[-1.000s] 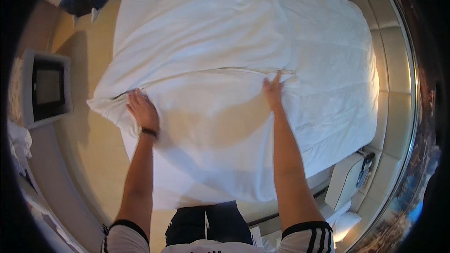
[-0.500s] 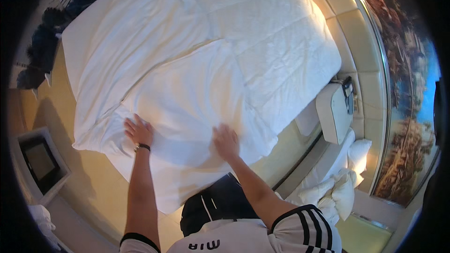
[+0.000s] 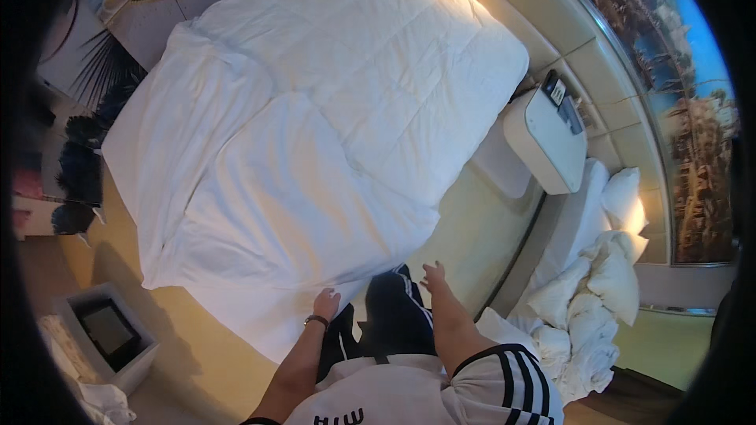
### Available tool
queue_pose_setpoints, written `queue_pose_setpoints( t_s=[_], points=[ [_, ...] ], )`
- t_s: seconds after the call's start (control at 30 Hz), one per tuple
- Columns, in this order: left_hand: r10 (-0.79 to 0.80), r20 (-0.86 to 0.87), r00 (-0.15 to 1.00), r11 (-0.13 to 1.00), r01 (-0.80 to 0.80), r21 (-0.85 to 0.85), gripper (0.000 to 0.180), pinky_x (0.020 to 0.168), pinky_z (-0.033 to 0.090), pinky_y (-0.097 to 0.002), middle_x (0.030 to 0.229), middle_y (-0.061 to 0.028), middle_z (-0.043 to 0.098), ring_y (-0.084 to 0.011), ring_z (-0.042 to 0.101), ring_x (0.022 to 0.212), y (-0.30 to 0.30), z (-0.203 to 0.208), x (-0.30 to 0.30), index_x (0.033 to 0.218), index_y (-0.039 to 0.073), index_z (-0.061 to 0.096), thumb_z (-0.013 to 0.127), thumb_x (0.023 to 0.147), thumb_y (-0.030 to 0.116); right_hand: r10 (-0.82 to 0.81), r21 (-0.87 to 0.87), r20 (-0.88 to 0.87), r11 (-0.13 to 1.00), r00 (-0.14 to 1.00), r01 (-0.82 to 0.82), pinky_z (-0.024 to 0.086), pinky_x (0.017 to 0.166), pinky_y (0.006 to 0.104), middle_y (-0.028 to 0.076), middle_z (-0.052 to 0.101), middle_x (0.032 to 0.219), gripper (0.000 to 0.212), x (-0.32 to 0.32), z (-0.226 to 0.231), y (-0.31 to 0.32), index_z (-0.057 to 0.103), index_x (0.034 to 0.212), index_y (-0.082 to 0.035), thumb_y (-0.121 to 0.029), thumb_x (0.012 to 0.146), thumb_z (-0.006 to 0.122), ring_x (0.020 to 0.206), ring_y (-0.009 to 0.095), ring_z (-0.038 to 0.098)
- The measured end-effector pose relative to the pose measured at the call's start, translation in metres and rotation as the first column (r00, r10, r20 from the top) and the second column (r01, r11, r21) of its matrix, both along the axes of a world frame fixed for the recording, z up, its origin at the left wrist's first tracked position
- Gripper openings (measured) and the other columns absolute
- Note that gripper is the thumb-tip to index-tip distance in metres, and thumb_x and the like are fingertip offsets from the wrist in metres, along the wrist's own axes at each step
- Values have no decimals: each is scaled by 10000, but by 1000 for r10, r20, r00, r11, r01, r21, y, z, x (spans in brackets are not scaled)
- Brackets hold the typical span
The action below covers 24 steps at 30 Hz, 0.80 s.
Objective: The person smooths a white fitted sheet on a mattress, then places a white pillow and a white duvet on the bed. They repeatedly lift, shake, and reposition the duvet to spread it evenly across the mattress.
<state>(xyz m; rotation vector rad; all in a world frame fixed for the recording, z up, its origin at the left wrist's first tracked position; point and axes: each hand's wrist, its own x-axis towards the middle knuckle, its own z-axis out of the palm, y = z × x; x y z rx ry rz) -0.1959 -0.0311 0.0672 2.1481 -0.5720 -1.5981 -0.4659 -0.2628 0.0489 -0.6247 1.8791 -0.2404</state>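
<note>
A white quilted duvet [image 3: 370,71] covers most of the large bed in front of me. Over its near and left part lies a smoother white cloth [image 3: 283,181], folded back on itself, with a flap hanging over the bed's near edge. My left hand [image 3: 324,304], with a dark band on the wrist, is beside that hanging edge, its fingers loosely bent and nothing seen in them. To the right of the bed's near corner, my right hand [image 3: 434,276] hovers over the floor, fingers apart and holding nothing.
A white bedside cabinet [image 3: 543,142] with a dark telephone [image 3: 555,88] on it stands by the padded headboard wall [image 3: 543,8]. At right, pillows [image 3: 622,267] and crumpled white bedding [image 3: 583,338] are heaped. A pale box-like unit with a dark panel [image 3: 110,334] stands lower left.
Both hands have lifted off the white cloth and drawn back toward my body, the right one out over the floor. My view has shifted, showing more of the bed's far end.
</note>
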Motion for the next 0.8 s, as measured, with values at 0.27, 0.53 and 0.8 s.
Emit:
queue_pose_setpoints(
  t_s=[0.27, 0.53, 0.8],
  points=[
    [852, -464, 243, 461, -768, 444, 652, 876, 390, -461, 1190, -189, 450, -319, 449, 1102, -42, -4, -33, 1225, 5, 368, 506, 832, 507, 803, -283, -490, 221, 338, -933, 286, 973, 464, 152, 494, 1200, 690, 50, -15, -142, 484, 1191, -117, -328, 584, 735, 1160, 317, 402],
    [945, -250, -212, -102, -915, 390, 725, 1010, 235, -504, 1312, -94, 388, -285, 317, 1234, -155, -20, -97, 1273, 127, 365, 605, 738, 554, 700, -298, -48, 671, 712, -679, 422, 564, 373, 160, 584, 637, 308, -30, -76, -178, 570, 655, 6, -274, 773, 624, 612, 286, 567],
    [867, -473, -155, -60, -976, 208, 480, 937, 403, -437, 1190, -107, 513, -278, 480, 1093, -185, -23, -128, 1192, 53, 454, 615, 819, 309, 152, -42, 2, 988, 988, -152, 411, 830, 375, 202, 498, 1115, 628, -51, -81, -138, 433, 1166, -3, -361, 723, 698, 997, 326, 499]
  ],
)
